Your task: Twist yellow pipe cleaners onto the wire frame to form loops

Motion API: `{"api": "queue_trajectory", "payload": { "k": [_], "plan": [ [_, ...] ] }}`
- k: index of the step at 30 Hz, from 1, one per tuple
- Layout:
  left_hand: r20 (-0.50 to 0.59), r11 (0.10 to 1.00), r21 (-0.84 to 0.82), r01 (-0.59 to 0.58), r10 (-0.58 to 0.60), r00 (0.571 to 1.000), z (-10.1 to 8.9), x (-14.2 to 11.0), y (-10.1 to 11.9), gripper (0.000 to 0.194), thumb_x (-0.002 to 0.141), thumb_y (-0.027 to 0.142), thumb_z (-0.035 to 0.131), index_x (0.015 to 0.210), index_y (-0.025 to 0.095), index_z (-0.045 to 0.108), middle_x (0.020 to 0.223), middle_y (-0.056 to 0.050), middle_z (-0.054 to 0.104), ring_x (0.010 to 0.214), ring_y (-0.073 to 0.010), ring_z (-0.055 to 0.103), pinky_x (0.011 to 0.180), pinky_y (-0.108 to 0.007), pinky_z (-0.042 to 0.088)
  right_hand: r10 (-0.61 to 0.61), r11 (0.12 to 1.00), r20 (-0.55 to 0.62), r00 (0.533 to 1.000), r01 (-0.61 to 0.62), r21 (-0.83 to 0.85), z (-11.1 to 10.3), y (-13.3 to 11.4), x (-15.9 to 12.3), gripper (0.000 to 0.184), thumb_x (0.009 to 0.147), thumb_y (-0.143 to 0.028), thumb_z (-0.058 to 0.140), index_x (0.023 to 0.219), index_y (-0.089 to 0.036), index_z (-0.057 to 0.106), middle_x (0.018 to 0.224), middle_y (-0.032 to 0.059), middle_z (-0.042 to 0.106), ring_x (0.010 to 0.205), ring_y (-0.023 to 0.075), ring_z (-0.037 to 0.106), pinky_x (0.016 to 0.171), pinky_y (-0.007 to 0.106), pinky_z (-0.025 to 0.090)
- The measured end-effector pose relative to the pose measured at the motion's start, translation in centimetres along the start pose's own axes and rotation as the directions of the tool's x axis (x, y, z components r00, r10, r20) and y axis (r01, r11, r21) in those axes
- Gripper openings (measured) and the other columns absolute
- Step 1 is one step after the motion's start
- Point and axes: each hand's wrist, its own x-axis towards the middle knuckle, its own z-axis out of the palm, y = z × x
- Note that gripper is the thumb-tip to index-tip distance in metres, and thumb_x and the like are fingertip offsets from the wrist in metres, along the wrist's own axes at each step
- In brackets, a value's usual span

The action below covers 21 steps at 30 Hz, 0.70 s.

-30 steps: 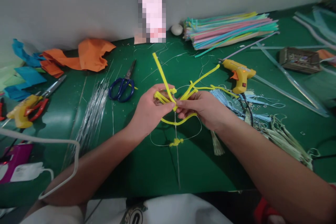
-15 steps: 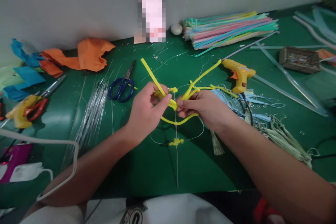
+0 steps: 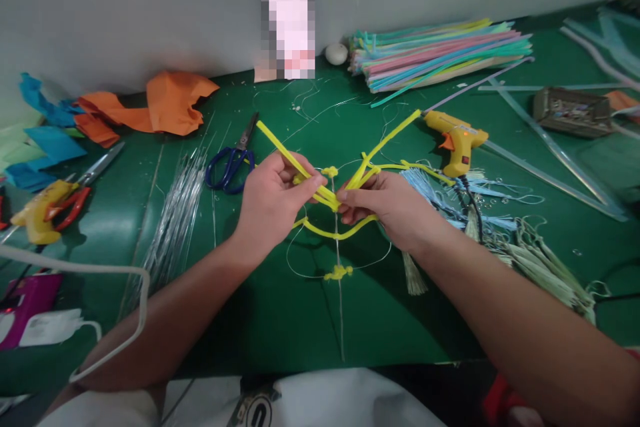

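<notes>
Over a green table (image 3: 270,320), the left hand (image 3: 270,199) and right hand (image 3: 403,205) are pinching yellow pipe cleaners (image 3: 329,197) in their fingers. A gray wall (image 3: 150,7) is bordering the far edge.

Dim light; soft shadows on green table (image 3: 280,327); screen (image 3: 289,20) pixelated.

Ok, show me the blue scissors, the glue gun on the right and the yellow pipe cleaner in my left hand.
Blue scissors (image 3: 242,146), head view: where blades meet handles.
Glue gun (image 3: 461,141), head view: middle of yellow body.
Yellow pipe cleaner (image 3: 278,143), head view: its free length.
</notes>
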Motion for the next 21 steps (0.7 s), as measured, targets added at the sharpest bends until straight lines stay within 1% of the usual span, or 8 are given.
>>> {"api": "queue_trajectory", "payload": {
  "k": [4, 6, 8, 11, 15, 18, 21],
  "plan": [
    [0.003, 1.000, 0.024, -0.013, 0.013, 1.000, -0.04, 0.05, -0.10, 0.020, 0.077, 0.026, 0.079, 0.087, 0.018, 0.064, 0.084, -0.002, 0.075, 0.075, -0.0150, 0.071, 0.068, -0.025, 0.058, 0.013, 1.000, 0.028, 1.000, -0.013, -0.005, -0.02, 0.04, -0.03, 0.019, 0.061, -0.030, 0.084, 0.067, -0.016, 0.073, 0.064, 0.0022, 0.069, 0.050, 0.0114, 0.060, 0.056, 0.026, 0.053],
    [0.013, 1.000, 0.013, -0.024, 0.024, 1.000, -0.07, 0.06, -0.15, 0.019, 0.077, 0.026, 0.079, 0.087, 0.018, 0.065, 0.084, -0.002, 0.075, 0.076, -0.0151, 0.071, 0.068, -0.025, 0.058, 0.032, 0.999, 0.051, 0.998, -0.031, -0.009, -0.07, -0.02, -0.08, 0.020, 0.062, -0.031, 0.083, 0.065, -0.015, 0.072, 0.066, 0.0033, 0.070, 0.050, 0.0107, 0.059, 0.056, 0.025, 0.052],
    [0.019, 0.999, 0.014, -0.033, 0.033, 0.999, -0.09, 0.03, -0.17, 0.019, 0.077, 0.025, 0.079, 0.086, 0.018, 0.065, 0.083, -0.002, 0.075, 0.077, -0.0152, 0.071, 0.068, -0.024, 0.057, 0.071, 0.997, 0.075, 0.995, -0.071, -0.002, -0.10, -0.13, -0.14, 0.023, 0.062, -0.034, 0.083, 0.063, -0.014, 0.071, 0.067, 0.0049, 0.070, 0.050, 0.0112, 0.060, 0.053, 0.024, 0.051],
    [0.018, 0.997, 0.059, -0.045, 0.044, 0.999, -0.08, -0.13, -0.11, 0.019, 0.077, 0.027, 0.079, 0.086, 0.018, 0.065, 0.084, -0.003, 0.075, 0.077, -0.0159, 0.072, 0.068, -0.025, 0.057, 0.138, 0.990, 0.100, 0.985, -0.141, 0.023, -0.15, -0.26, -0.24, 0.025, 0.060, -0.035, 0.084, 0.066, -0.014, 0.072, 0.068, 0.0065, 0.072, 0.052, 0.0124, 0.061, 0.048, 0.023, 0.048],
    [0.020, 0.995, 0.085, -0.051, 0.049, 0.999, -0.07, -0.37, 0.03, 0.019, 0.078, 0.028, 0.079, 0.088, 0.018, 0.066, 0.086, -0.003, 0.075, 0.078, -0.0168, 0.072, 0.070, -0.027, 0.058, 0.175, 0.980, 0.136, 0.975, -0.186, 0.075, -0.30, -0.16, -0.27, 0.022, 0.063, -0.033, 0.083, 0.068, -0.014, 0.072, 0.070, 0.0065, 0.074, 0.051, 0.0109, 0.061, 0.049, 0.022, 0.048],
    [0.037, 0.993, 0.102, -0.067, 0.064, 0.997, -0.08, -0.46, 0.17, 0.017, 0.079, 0.027, 0.078, 0.087, 0.019, 0.066, 0.086, -0.003, 0.076, 0.080, -0.0174, 0.073, 0.071, -0.028, 0.058, 0.184, 0.978, 0.154, 0.971, -0.197, 0.074, -0.34, 0.03, -0.24, 0.027, 0.067, -0.041, 0.083, 0.069, -0.015, 0.073, 0.071, 0.0062, 0.074, 0.051, 0.0103, 0.060, 0.049, 0.022, 0.047],
    [0.042, 0.988, 0.125, -0.091, 0.086, 0.995, -0.11, -0.49, 0.34, 0.014, 0.080, 0.026, 0.077, 0.086, 0.019, 0.066, 0.085, -0.003, 0.075, 0.079, -0.0172, 0.072, 0.070, -0.028, 0.058, 0.161, 0.984, 0.154, 0.975, -0.171, 0.053, -0.26, 0.17, -0.18, 0.031, 0.070, -0.046, 0.081, 0.070, -0.016, 0.075, 0.069, 0.0058, 0.073, 0.051, 0.0105, 0.060, 0.049, 0.023, 0.047]
  ]
}}
